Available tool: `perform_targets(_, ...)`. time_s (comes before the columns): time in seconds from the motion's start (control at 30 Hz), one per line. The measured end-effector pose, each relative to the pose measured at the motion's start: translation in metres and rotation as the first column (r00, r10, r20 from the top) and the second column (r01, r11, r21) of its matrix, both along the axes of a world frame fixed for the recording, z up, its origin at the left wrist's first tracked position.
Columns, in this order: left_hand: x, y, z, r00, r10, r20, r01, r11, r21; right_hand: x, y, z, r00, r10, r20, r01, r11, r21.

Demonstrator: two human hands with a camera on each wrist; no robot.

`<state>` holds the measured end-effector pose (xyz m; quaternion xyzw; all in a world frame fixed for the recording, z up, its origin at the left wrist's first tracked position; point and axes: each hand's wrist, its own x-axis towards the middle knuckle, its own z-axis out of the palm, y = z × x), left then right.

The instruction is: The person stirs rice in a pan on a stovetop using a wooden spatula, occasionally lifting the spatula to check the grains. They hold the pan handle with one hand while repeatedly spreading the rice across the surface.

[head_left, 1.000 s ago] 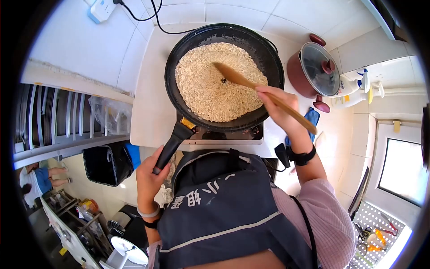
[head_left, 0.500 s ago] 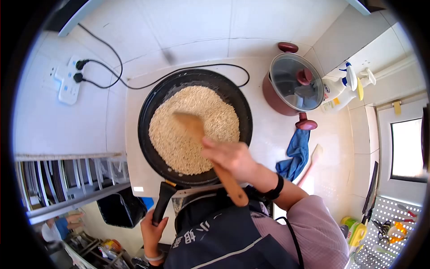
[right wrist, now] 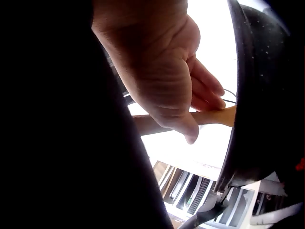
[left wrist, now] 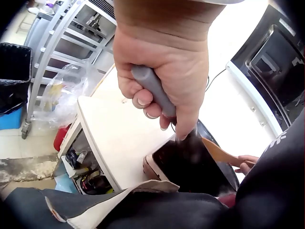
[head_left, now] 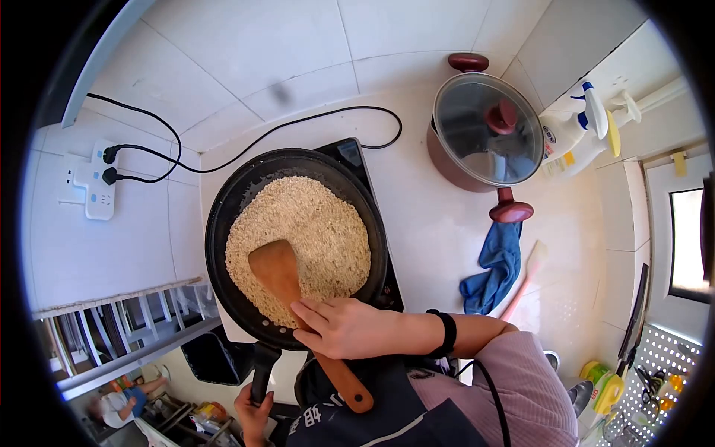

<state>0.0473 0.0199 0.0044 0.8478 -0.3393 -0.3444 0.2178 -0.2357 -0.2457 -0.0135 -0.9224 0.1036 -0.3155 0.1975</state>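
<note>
A black pan holds a layer of pale grains. The right hand pinches a wooden spatula by its handle, with the blade lying on the grains at the left of the pan. In the right wrist view the thumb and fingers of the right hand are on either side of the spatula handle. The left hand grips the pan handle at the bottom; in the left wrist view the left hand has its fingers curled round that handle.
Under the pan is a black cooktop. A lidded red pot, a blue cloth, a pink-handled scraper and spray bottles stand or lie to the right. A power strip with cables is on the left wall.
The head view has shifted, so the pan sits lower and further left in it. The spatula blade has moved towards the near left side of the grains. Both hands keep their hold.
</note>
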Motion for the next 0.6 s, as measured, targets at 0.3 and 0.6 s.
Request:
perform_targets(0.3,-0.028,-0.013,0.002,0.974,-0.147,0.171,0.169,0.978,-0.121,-0.012,-0.008,0.016,0.998,-0.061,0.016,0.063,0.994,-0.094)
perform_targets(0.6,-0.035,-0.023,0.011,0.975,-0.186,0.119,0.205,0.962,-0.179,0.007,0.021,0.017,0.983,0.052,0.176,-0.073,0.991,0.111)
